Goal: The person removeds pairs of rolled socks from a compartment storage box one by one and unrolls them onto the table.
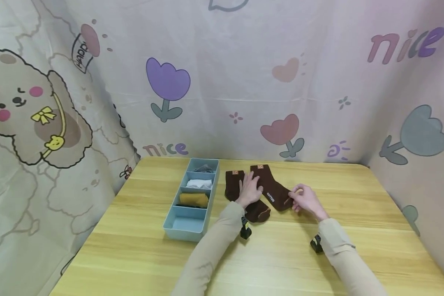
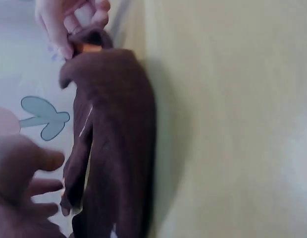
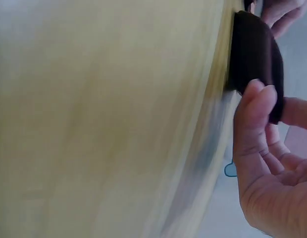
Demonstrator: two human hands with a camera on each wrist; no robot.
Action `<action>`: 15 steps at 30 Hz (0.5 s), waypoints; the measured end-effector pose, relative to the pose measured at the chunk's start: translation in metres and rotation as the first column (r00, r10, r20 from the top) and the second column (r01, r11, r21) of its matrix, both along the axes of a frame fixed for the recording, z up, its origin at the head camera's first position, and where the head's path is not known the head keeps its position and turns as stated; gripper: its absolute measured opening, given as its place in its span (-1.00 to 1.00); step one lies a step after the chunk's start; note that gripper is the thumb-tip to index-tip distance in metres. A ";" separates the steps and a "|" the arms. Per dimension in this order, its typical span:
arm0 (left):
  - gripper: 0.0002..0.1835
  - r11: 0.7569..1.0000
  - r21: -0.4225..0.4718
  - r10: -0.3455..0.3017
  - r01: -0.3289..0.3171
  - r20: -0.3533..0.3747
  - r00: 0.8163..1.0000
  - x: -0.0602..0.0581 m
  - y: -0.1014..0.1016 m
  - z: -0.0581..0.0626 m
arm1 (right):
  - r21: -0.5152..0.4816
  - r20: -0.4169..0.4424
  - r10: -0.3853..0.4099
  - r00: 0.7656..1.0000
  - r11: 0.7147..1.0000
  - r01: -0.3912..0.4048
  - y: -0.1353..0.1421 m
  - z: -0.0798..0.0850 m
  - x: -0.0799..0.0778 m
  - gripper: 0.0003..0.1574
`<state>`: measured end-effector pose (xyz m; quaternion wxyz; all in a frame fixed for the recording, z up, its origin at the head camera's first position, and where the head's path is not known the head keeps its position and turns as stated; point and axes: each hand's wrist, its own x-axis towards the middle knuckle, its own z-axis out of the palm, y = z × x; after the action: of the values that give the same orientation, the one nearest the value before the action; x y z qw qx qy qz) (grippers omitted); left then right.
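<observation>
Two brown socks lie side by side on the table, each with an orange tag on its cuff. The right sock point(image 1: 271, 187) carries white "COTTON" lettering. Its toe is pinched between thumb and fingers of my right hand point(image 1: 306, 199); the right wrist view shows the dark toe point(image 3: 257, 54) held at the fingertips. My left hand point(image 1: 249, 190) lies over the left sock point(image 1: 258, 211), covering its middle, with its fingers reaching toward the right sock's cuff. In the left wrist view, the left hand's point(image 2: 20, 183) fingers extend beside the brown fabric point(image 2: 119, 124).
Left of the socks stands a blue divided box point(image 1: 185, 235). Its compartments hold a dark grey item point(image 1: 204, 168), a white folded cloth point(image 1: 200, 184) and a mustard folded cloth point(image 1: 194, 200); the nearest shows its bare floor. A printed curtain point(image 1: 222, 82) hangs behind the wooden table point(image 1: 281, 263).
</observation>
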<state>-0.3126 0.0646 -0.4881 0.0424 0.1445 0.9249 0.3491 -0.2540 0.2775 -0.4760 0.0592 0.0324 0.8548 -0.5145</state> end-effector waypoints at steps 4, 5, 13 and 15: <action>-0.38 0.982 -0.172 -0.057 0.072 0.091 0.994 0.004 -0.001 -0.005 | 0.036 -0.026 0.021 0.999 0.999 -0.020 0.000 0.001 0.000 -0.77; -0.37 0.978 -0.189 -0.068 0.086 0.100 0.993 0.003 -0.003 -0.006 | 0.044 -0.030 0.027 0.999 0.999 -0.025 0.000 0.001 0.001 -0.76; -0.38 0.962 -0.238 -0.121 0.137 0.082 0.989 -0.020 -0.019 -0.009 | 0.085 -0.049 0.025 0.998 0.996 -0.021 -0.005 0.001 0.001 -0.71; -0.38 0.966 -0.215 -0.126 0.141 0.082 0.989 -0.024 -0.021 -0.010 | 0.092 -0.053 0.022 0.998 0.996 -0.017 -0.007 0.001 0.001 -0.69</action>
<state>-0.3368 0.0437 -0.4977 0.1131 0.1891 0.9441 0.2454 -0.2527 0.2708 -0.4747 0.0394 0.0130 0.8790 -0.4750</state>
